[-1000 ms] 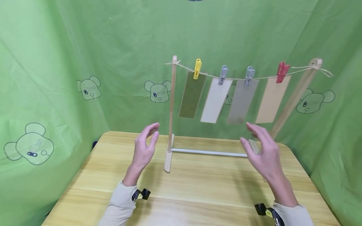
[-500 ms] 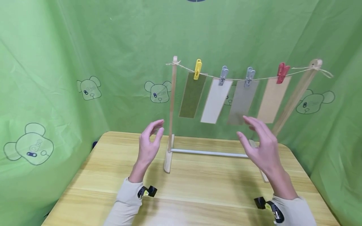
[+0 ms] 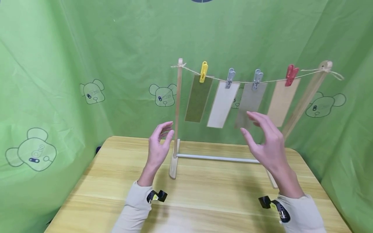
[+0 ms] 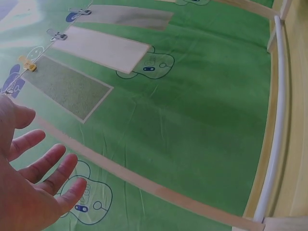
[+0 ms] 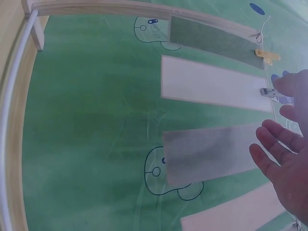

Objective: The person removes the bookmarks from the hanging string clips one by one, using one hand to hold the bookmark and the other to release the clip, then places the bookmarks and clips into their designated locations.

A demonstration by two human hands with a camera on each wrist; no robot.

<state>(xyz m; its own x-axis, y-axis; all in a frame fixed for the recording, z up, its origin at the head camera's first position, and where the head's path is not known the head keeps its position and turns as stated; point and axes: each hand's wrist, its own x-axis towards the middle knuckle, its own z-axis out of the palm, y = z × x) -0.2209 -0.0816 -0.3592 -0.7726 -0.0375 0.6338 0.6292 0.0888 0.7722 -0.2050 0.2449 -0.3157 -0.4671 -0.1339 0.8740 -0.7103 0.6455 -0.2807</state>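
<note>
My left hand point(image 3: 158, 147) hovers beside the left wooden post point(image 3: 177, 110), its fingers relaxed and holding nothing. My right hand point(image 3: 268, 142) is raised in front of the gray card point(image 3: 251, 102) and the peach card point(image 3: 282, 100), also holding nothing. From a string tied between two posts hang a dark green card point(image 3: 198, 100) under a yellow clothespin point(image 3: 203, 72), a white card point(image 3: 223, 105) under a gray-blue clothespin point(image 3: 230, 78), the gray card under another gray-blue clothespin point(image 3: 257, 79), and the peach card under a red clothespin point(image 3: 291, 75).
A pale rod point(image 3: 217, 158) joins the feet of the stand low over the wooden table point(image 3: 204, 194). The right post point(image 3: 307, 97) leans outward in view. Green curtains point(image 3: 125, 42) printed with bear heads surround the table.
Both hands have risen and moved inward: the left to the right, toward the left post, the right slightly leftward and up. The cards and clothespins hang as before.
</note>
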